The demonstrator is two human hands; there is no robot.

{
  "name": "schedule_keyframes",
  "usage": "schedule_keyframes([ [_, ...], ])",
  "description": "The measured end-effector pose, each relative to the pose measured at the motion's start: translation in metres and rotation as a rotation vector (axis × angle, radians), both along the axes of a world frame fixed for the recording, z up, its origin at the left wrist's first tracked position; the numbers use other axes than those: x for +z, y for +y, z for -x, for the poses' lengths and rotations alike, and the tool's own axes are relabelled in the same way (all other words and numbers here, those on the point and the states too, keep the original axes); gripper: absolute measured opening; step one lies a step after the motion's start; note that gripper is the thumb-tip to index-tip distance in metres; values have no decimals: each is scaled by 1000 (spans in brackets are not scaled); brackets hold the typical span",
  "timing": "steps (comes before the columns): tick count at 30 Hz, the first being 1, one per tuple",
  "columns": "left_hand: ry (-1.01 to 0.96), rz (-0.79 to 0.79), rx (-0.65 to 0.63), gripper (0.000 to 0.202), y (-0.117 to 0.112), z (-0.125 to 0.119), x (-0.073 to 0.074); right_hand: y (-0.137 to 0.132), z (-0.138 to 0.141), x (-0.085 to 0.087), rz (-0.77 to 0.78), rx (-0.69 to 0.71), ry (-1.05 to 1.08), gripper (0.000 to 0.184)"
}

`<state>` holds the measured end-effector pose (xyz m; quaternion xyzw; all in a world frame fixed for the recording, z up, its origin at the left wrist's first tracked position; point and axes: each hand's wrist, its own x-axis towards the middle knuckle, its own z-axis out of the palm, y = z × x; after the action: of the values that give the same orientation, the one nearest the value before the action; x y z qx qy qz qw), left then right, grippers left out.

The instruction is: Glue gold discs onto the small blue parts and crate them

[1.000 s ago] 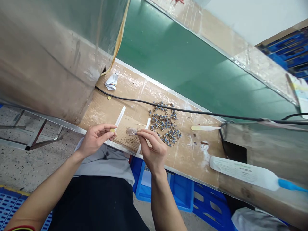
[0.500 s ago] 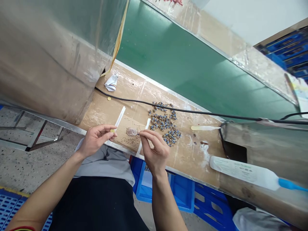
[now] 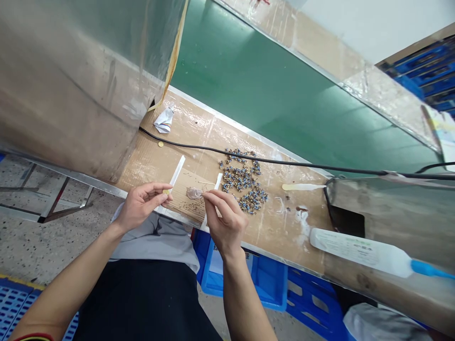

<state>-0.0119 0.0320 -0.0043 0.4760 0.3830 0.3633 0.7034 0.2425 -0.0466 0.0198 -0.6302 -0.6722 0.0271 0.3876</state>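
My left hand (image 3: 140,204) pinches a small brass-coloured part (image 3: 166,192) between thumb and forefinger at the near edge of the cardboard-covered bench (image 3: 284,227). My right hand (image 3: 224,219) is closed in a pinch on a thin pin or tool I cannot make out, its tip at a small clear blob (image 3: 194,192) on the bench. A pile of several small blue-and-gold parts (image 3: 245,182) lies just beyond the right hand. Two white strips (image 3: 177,171) lie on either side of the blob.
A black cable (image 3: 284,162) runs across the bench in front of a green conveyor belt (image 3: 284,99). A white bottle with a blue cap (image 3: 366,253) lies at right. Crumpled paper (image 3: 163,121) sits at back left, a wooden stick (image 3: 302,187) mid-right. Blue crates (image 3: 270,282) stand below.
The right hand's pinch drew back slightly from the blob, then returned to it. The left hand has stayed still with its part.
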Motion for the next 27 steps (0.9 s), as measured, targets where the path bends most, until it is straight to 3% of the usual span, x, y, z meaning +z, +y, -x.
schedule_keyframes([
  [6, 9, -10, 1, 33, 0, -1, 1, 1, 1, 3, -47, -106, 30, 20],
  [19, 15, 8, -3, 38, -1, -1, 0, 1, 4, 2, -21, -136, 79, 15],
  [27, 65, 53, 19, 43, -19, -9, 1, 0, 4, -2, -18, -157, 107, 13],
])
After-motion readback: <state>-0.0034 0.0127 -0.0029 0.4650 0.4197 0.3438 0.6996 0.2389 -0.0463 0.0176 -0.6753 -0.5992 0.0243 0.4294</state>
